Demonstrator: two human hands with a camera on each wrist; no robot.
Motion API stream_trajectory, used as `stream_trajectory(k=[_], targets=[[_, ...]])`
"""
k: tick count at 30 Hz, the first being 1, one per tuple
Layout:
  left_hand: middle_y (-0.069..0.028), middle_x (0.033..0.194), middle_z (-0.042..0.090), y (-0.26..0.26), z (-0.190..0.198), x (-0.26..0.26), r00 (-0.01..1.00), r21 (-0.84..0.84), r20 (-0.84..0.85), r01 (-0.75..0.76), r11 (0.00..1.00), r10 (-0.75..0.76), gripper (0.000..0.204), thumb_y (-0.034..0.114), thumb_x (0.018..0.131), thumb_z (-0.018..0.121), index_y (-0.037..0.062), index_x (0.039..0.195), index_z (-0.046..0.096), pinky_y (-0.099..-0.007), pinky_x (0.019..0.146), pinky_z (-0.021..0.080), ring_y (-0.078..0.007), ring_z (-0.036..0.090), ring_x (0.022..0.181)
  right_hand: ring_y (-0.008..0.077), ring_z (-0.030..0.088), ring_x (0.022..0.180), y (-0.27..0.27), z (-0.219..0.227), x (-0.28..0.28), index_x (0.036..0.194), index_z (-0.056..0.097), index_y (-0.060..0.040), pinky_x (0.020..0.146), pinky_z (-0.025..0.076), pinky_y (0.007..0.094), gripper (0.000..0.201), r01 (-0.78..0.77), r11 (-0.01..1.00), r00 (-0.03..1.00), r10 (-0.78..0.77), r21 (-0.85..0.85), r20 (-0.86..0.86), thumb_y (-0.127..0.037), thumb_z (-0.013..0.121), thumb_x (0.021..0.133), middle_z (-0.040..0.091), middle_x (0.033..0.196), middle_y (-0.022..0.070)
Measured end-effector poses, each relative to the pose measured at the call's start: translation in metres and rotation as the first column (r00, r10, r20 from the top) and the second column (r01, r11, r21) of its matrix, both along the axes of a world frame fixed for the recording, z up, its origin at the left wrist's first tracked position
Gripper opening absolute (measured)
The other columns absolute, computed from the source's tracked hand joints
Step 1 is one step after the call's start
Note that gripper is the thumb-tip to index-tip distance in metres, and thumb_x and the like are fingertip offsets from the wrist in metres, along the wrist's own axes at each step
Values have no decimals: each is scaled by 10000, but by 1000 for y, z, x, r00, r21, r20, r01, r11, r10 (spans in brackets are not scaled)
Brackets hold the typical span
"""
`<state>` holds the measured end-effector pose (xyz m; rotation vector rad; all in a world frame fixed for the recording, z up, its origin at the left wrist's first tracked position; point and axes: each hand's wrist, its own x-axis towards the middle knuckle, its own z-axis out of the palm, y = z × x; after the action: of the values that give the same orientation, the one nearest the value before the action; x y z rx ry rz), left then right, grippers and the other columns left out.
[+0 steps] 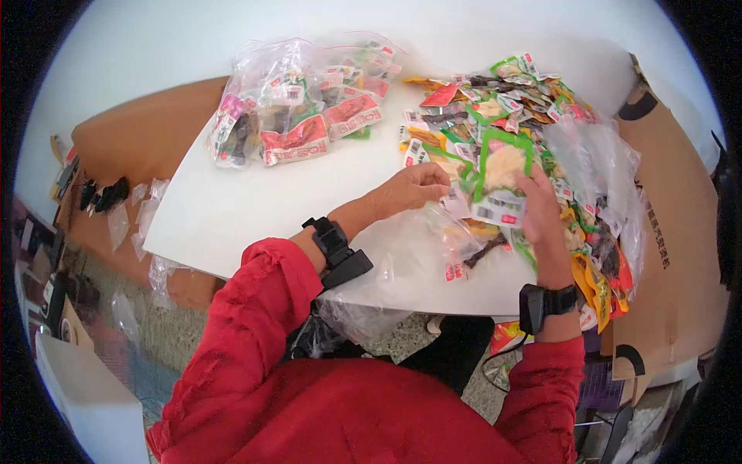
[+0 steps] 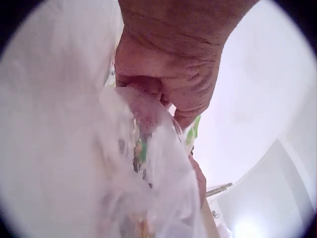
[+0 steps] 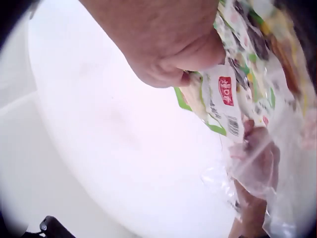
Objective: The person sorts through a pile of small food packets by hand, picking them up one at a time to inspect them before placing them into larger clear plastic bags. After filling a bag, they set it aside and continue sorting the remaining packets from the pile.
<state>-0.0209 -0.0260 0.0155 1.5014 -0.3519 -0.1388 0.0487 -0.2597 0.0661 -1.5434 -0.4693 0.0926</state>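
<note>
My right hand [image 1: 541, 209] holds a green-edged snack packet [image 1: 504, 164] by its right side, with pale food showing through its window. In the right wrist view, the thumb and fingers grip the packet [image 3: 223, 99], whose white label carries a red logo and a barcode. To its left, my left hand [image 1: 406, 191] has curled fingers and pinches the edge of a clear plastic bag [image 1: 379, 251]. The film of the bag [image 2: 163, 198] spreads below this hand in the left wrist view and hides part of the fingers. A packet with a dark strip [image 1: 485, 251] overlaps the bag.
A large heap of mixed snack packets [image 1: 464, 100] covers the table's right side, with crumpled clear bags [image 1: 591, 155] on it. Filled clear bags [image 1: 294, 108] stand at the back left of the white table [image 1: 209, 209]. A cardboard box [image 1: 672, 232] borders the right edge.
</note>
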Motion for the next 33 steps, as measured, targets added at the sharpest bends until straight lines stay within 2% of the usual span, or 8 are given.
stream_trajectory(k=[4, 8, 10, 18, 20, 22, 30, 33], targets=[[24, 777, 496, 2, 6, -10, 982, -137, -145, 105, 985, -125, 240, 255, 827, 571, 102, 998, 500, -165, 437, 248, -19, 312, 523, 194, 548, 894, 58, -4, -16, 1037, 491, -7, 812, 436, 328, 254, -97, 860, 944, 240, 501, -229, -26, 478, 784, 552, 996, 79], [49, 750, 487, 1, -4, -5, 982, -229, -187, -64, 971, 20, 273, 268, 829, 569, 107, 1041, 512, -171, 421, 252, -26, 317, 489, 211, 549, 934, 91, -33, -10, 1088, 466, -10, 825, 450, 358, 308, -67, 763, 910, 311, 643, -275, -5, 473, 781, 549, 1034, 101], [68, 690, 475, 2, -8, 0, 903, -316, -258, -416, 853, 344, 197, 230, 823, 572, 109, 977, 554, -171, 411, 261, -18, 345, 477, 207, 544, 943, 98, -41, -9, 1097, 464, -12, 816, 449, 340, 315, -97, 766, 910, 326, 635, -256, -32, 495, 784, 546, 1049, 94], [30, 801, 600, 42, -2, 12, 875, -344, -265, -478, 808, 405, 136, 121, 798, 544, 91, 921, 592, -159, 455, 357, -19, 476, 551, 162, 550, 864, 68, -42, 22, 1088, 487, -33, 690, 467, 265, 346, -336, 875, 859, 437, 348, -268, -291, 461, 859, 550, 979, 57], [17, 839, 609, 47, 0, 11, 921, -213, -281, -335, 918, 270, 170, 129, 797, 551, 79, 955, 583, -163, 505, 401, -34, 532, 624, 130, 546, 857, 63, -44, 20, 1097, 484, -9, 675, 465, 236, 373, -377, 851, 819, 491, 365, -299, -278, 512, 840, 549, 973, 46], [7, 863, 607, 47, -7, 14, 925, -225, -285, -321, 920, 252, 194, 143, 798, 557, 70, 977, 571, -171, 524, 415, -46, 547, 655, 107, 537, 862, 63, -45, 9, 1127, 470, 6, 688, 463, 230, 395, -373, 923, 825, 376, 93, -422, -226, 558, 819, 545, 980, 38], [13, 832, 581, 21, -6, 11, 959, -452, -189, -276, 848, 211, 237, 305, 817, 573, 88, 912, 566, -122, 522, 383, -21, 530, 680, 92, 521, 837, 94, -53, -11, 1143, 474, -18, 743, 430, 222, 348, -243, 922, 921, 316, 301, -226, -160, 543, 832, 541, 981, 32], [-75, 972, 593, 18, -6, 9, 879, -370, -339, -451, 812, 335, 284, 154, 834, 534, 16, 1082, 514, -258, 728, 492, -138, 591, 812, 62, 501, 756, 91, -57, -9, 1071, 504, -18, 691, 419, 211, 271, -321, 915, 905, 373, 246, -206, -154, 532, 837, 543, 894, 5]])
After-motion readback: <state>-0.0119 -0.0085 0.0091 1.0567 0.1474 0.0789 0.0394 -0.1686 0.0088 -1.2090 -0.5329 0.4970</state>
